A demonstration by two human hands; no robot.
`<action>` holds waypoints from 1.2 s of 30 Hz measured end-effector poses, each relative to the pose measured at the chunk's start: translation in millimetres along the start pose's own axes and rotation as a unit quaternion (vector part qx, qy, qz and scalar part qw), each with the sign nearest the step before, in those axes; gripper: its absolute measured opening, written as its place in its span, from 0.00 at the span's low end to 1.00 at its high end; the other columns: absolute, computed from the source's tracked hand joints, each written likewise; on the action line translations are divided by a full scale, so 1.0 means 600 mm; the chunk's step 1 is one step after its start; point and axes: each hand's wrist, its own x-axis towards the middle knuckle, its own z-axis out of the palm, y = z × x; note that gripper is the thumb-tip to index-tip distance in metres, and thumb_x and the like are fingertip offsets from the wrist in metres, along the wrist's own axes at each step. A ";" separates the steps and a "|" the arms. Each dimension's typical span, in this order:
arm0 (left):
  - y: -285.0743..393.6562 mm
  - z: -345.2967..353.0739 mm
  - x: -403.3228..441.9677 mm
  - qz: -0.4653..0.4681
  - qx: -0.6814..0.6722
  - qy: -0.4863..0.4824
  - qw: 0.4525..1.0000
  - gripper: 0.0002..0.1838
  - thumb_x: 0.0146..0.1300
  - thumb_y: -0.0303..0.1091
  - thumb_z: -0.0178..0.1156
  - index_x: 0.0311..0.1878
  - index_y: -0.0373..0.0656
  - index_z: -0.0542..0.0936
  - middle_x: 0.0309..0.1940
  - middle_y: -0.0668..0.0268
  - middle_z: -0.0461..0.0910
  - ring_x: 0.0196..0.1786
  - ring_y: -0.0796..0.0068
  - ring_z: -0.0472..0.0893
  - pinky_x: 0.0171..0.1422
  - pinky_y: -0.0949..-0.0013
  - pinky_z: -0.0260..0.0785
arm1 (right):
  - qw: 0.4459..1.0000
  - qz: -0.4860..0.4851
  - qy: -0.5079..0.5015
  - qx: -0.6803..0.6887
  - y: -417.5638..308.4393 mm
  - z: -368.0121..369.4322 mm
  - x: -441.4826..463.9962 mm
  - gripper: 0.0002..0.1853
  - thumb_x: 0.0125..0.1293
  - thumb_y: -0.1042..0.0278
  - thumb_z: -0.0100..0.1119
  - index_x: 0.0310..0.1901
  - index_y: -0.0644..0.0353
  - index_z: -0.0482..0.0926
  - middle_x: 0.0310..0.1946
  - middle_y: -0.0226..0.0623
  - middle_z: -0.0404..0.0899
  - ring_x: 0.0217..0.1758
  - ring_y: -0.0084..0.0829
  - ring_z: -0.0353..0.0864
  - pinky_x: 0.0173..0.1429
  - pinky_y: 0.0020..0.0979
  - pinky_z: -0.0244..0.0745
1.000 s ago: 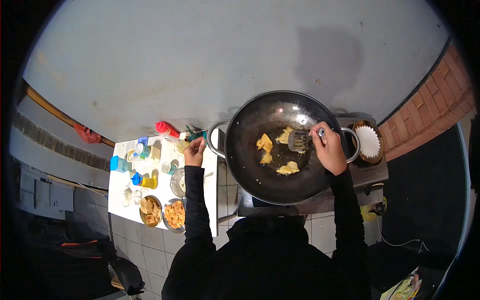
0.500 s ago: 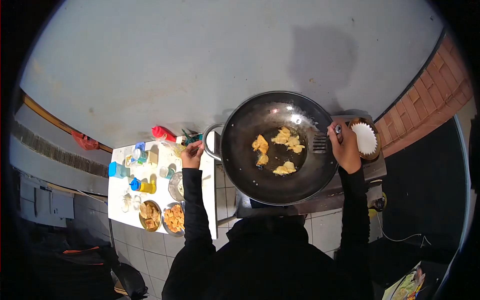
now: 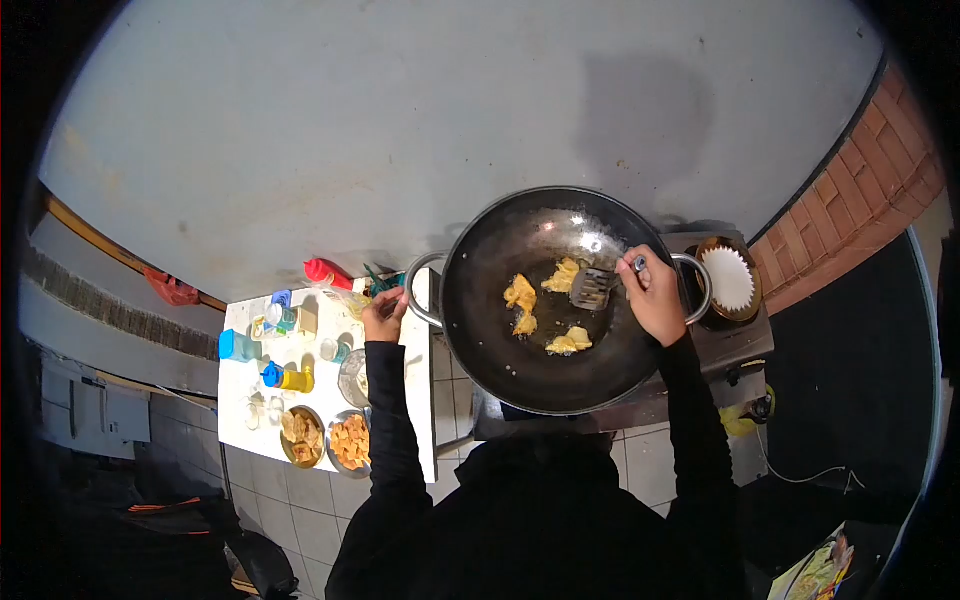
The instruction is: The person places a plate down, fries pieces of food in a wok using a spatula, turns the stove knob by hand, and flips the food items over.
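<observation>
A dark wok (image 3: 500,370) with a looped handle on each side stands on the stove, with several pieces of golden battered food (image 3: 520,292) frying in oil. My right hand (image 3: 655,300) is closed round the handle of a slotted spatula (image 3: 592,290), which points left into the wok. The spatula head lies over or against the food right of centre and partly covers it. Just outside the wok's left handle (image 3: 420,290), my left hand (image 3: 384,316) is raised with fingers curled and pinched; whether anything is between them cannot be made out.
Left of the wok, a white table (image 3: 290,345) carries a blue-capped yellow bottle (image 3: 290,377), a red bottle (image 3: 325,272), jars, a glass bowl and two plates of fried pieces (image 3: 350,440). On the right stands a paper-lined bowl (image 3: 728,278) beside a brick edge (image 3: 850,190).
My right hand has moved left with the spatula, from the wok's right side to the food right of centre. The wok's right handle now shows. My left hand has barely shifted.
</observation>
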 end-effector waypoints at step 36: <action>0.006 0.001 -0.001 0.039 0.051 0.023 0.998 0.17 0.63 0.34 0.63 0.48 0.30 0.78 0.40 0.59 0.82 0.42 0.74 0.81 0.48 0.72 0.73 | 0.998 0.008 0.027 0.057 0.014 -0.001 0.005 0.06 0.65 0.72 0.56 0.33 0.63 0.70 0.17 0.38 0.75 0.15 0.23 0.72 0.21 0.28 0.62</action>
